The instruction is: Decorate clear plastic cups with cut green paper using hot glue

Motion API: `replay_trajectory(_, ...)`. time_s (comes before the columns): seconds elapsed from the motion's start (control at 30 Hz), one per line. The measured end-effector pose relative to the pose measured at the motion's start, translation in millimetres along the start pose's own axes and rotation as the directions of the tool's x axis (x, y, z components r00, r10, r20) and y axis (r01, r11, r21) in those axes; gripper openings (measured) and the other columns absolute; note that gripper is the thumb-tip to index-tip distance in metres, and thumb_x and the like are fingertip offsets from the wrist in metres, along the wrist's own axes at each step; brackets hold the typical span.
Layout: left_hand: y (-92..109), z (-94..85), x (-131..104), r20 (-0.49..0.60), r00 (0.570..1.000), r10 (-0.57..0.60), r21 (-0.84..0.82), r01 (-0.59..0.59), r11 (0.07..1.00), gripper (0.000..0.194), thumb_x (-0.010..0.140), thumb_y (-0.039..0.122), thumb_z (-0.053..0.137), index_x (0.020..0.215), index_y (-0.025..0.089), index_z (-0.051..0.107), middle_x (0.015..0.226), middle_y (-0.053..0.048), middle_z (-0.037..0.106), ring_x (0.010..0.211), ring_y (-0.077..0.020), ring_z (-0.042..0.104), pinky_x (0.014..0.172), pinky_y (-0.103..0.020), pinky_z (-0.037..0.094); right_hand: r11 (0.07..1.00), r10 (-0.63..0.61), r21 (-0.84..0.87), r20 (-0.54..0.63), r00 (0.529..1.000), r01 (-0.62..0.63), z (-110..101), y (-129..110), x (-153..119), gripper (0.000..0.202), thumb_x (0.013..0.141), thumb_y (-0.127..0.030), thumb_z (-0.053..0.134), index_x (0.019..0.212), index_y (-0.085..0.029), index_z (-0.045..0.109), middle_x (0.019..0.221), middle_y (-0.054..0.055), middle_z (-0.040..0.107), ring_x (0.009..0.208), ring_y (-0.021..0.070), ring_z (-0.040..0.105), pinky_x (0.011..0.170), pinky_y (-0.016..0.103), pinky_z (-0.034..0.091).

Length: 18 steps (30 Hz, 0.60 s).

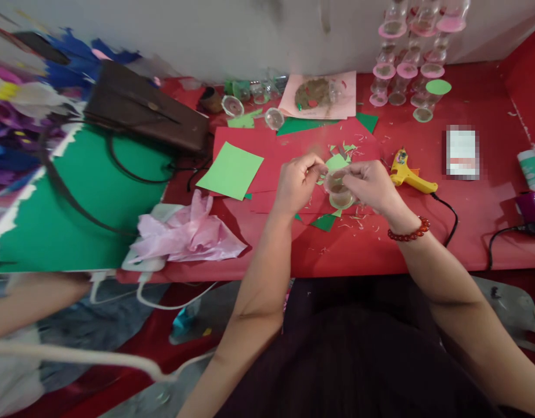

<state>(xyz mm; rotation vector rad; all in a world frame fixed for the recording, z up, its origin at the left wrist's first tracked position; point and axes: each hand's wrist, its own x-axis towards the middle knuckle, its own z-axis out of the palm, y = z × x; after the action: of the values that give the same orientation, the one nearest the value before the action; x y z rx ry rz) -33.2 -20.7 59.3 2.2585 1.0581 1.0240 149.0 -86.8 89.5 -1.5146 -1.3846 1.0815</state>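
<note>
A small clear plastic cup (340, 198), brownish inside and with a greenish rim at its lower end, is between my two hands over the middle of the red table. My left hand (296, 181) pinches at its upper left edge with fingers closed. From the right, my right hand (372, 183) closes thumb and fingers on the same cup. Fingers partly cover the upper end, so its exact contents cannot be made out. Right behind it lie light green paper scraps (338, 162). A yellow glue gun (409, 174) rests just right of my right hand.
Stacked clear cups with pink rims (398, 71) stand at the back right. Light green paper (231, 170), pink plastic (191, 232) and a brown handbag (148, 107) lie left. Brown material sits on pink paper (349, 87) behind. Another person's arm (36, 299) shows at lower left.
</note>
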Motion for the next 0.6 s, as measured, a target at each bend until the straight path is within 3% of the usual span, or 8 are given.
replay_trajectory(0.17, -15, 9.6, 1, -0.122, 0.986, -0.116, -0.015, 0.115, 0.993, 0.025, 0.101, 0.041, 0.060, 0.084, 0.022, 0.066, 0.073, -0.001, 0.072, 0.070, -0.0157, 0.066, 0.075, -0.028, 0.052, 1.000, -0.021, 0.010, 0.037, 0.999, 0.020, 0, -2, -2, 0.024, 0.078, -0.021, 0.055, 0.079, -0.012, 0.077, 0.052, -0.005, 0.047, 0.052, 0.0086, 0.043, 0.053, 0.024, 0.033)
replay_trajectory(0.3, -20, 4.5, 3, -0.147, 0.986, -0.074, -0.087, 0.062, 0.994, 0.023, 0.097, 0.045, 0.067, 0.105, 0.024, 0.071, 0.112, -0.007, 0.077, 0.110, -0.0214, 0.070, 0.097, -0.036, 0.055, 0.999, -0.031, -0.005, 0.015, 0.999, 0.031, 0, -1, -2, 0.026, 0.079, -0.024, 0.055, 0.082, -0.012, 0.078, 0.053, -0.005, 0.047, 0.052, 0.0086, 0.041, 0.053, 0.025, 0.031)
replay_trajectory(0.37, -15, -0.9, 3, -0.107, 0.993, -0.056, -0.117, 0.043, 0.992, 0.028, 0.095, 0.051, 0.069, 0.101, 0.024, 0.073, 0.117, -0.008, 0.075, 0.117, -0.0237, 0.068, 0.100, -0.039, 0.055, 0.999, -0.037, -0.013, 0.008, 0.999, 0.037, 0, 2, -1, 0.025, 0.079, -0.025, 0.056, 0.080, -0.012, 0.077, 0.052, -0.005, 0.047, 0.052, 0.0083, 0.040, 0.052, 0.025, 0.030)
replay_trajectory(0.5, -2, -5.6, -1, 0.075, 0.991, -0.108, -0.336, 0.127, 0.933, 0.043, 0.092, 0.061, 0.070, 0.078, 0.020, 0.070, 0.075, -0.005, 0.072, 0.071, -0.0158, 0.068, 0.068, -0.029, 0.056, 1.000, -0.025, 0.013, 0.017, 1.000, 0.025, 0, 7, 0, 0.022, 0.077, -0.024, 0.058, 0.083, -0.014, 0.077, 0.052, -0.005, 0.050, 0.048, 0.0078, 0.039, 0.051, 0.024, 0.031)
replay_trajectory(0.6, 6, -1.9, -2, 0.135, 0.977, -0.165, -0.422, 0.207, 0.883, 0.046, 0.081, 0.062, 0.081, 0.075, 0.019, 0.066, 0.065, -0.002, 0.068, 0.056, -0.0123, 0.063, 0.055, -0.026, 0.051, 0.999, -0.024, -0.026, -0.021, 1.000, 0.023, 2, 6, 0, 0.020, 0.079, -0.024, 0.060, 0.087, -0.015, 0.077, 0.055, -0.004, 0.056, 0.048, 0.0087, 0.042, 0.051, 0.024, 0.033)
